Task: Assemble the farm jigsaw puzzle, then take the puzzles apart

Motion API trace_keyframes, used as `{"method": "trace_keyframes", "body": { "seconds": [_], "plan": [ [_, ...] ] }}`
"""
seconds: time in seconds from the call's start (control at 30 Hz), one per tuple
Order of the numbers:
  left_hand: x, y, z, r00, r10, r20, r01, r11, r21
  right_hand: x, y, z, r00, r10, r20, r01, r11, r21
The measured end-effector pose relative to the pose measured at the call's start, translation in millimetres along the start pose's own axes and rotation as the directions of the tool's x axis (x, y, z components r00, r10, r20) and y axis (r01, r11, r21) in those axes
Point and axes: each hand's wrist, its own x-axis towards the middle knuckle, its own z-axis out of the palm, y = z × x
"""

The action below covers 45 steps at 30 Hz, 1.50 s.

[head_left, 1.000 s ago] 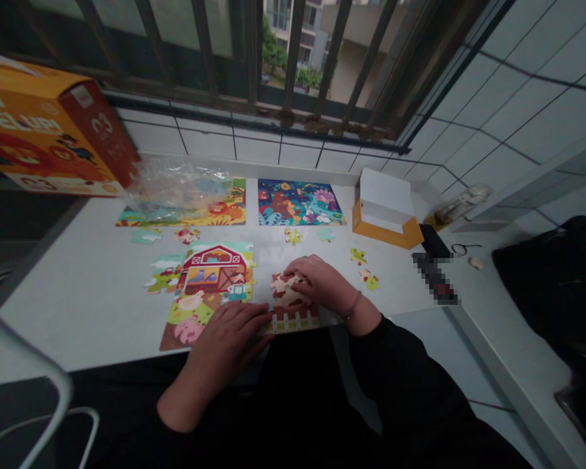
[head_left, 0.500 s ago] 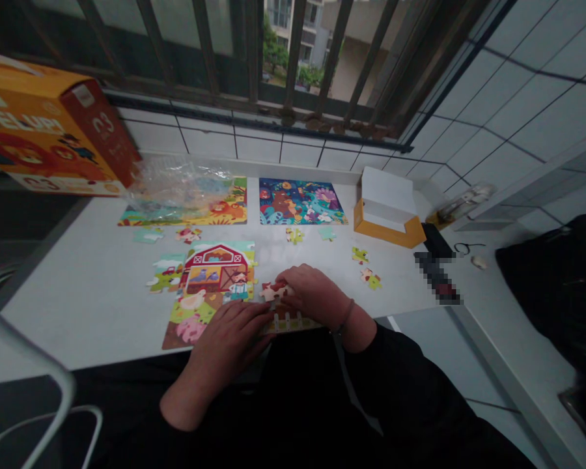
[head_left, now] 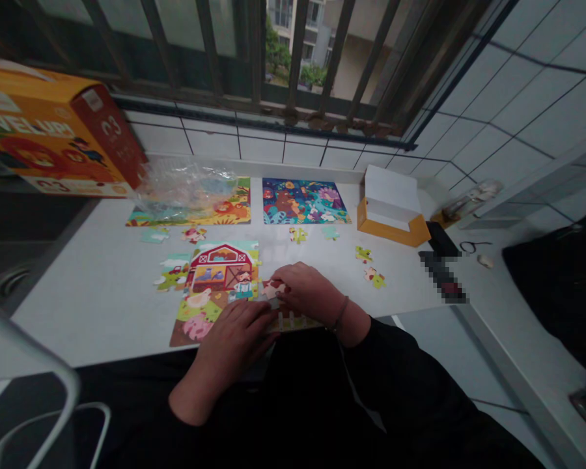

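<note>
A partly joined farm puzzle (head_left: 222,273) with a red barn lies at the front of the white table. My right hand (head_left: 308,293) has its fingers closed on a brown-and-white puzzle piece (head_left: 273,288), just right of the farmer picture. My left hand (head_left: 237,332) rests palm down over the puzzle's lower part, fingers lying flat near that piece. Under and between the hands shows a strip with a white fence (head_left: 292,320). Joined loose pieces (head_left: 172,275) touch or nearly touch the puzzle's left side.
Loose pieces (head_left: 299,235) lie behind the puzzle, others (head_left: 375,277) to the right. Farther back are a blue puzzle (head_left: 305,202), a crinkled plastic bag (head_left: 180,189) over another puzzle, and an open yellow box (head_left: 393,228). A big orange box (head_left: 53,137) stands back left.
The whole view has shifted slightly. My right hand has tilted the brown-and-white piece a little beside the farmer; my left hand stays nearly in place.
</note>
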Motion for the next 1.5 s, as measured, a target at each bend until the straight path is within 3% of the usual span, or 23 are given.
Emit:
{"method": "trace_keyframes", "body": {
  "seconds": [0.3, 0.47, 0.6, 0.9, 1.5],
  "plan": [
    [-0.1, 0.5, -0.7, 1.0, -0.009, 0.014, 0.009, 1.0, 0.01, -1.7, 15.9, -7.8, 0.999, -0.052, -0.014, 0.053, 0.997, 0.064],
    [-1.1, 0.2, 0.2, 1.0, -0.023, 0.021, 0.023, 1.0, -0.002, -6.6, 30.0, -16.7, 0.998, 0.022, -0.062, -0.018, 0.999, 0.051],
    [-1.2, 0.1, 1.0, 0.999, -0.024, 0.021, 0.024, 1.0, -0.01, -7.7, 38.9, -16.9, 0.998, 0.056, -0.019, -0.056, 0.998, 0.008],
    [-0.7, 0.6, 0.1, 0.999, -0.03, 0.019, 0.03, 1.0, -0.006, -8.0, 39.7, -9.9, 0.999, -0.04, -0.021, 0.039, 0.999, -0.002],
    [1.5, 2.0, -2.5, 1.0, -0.003, 0.013, 0.003, 1.0, 0.024, -10.5, 41.2, -5.8, 1.0, -0.021, -0.018, 0.021, 1.0, -0.001]
  ]
}}
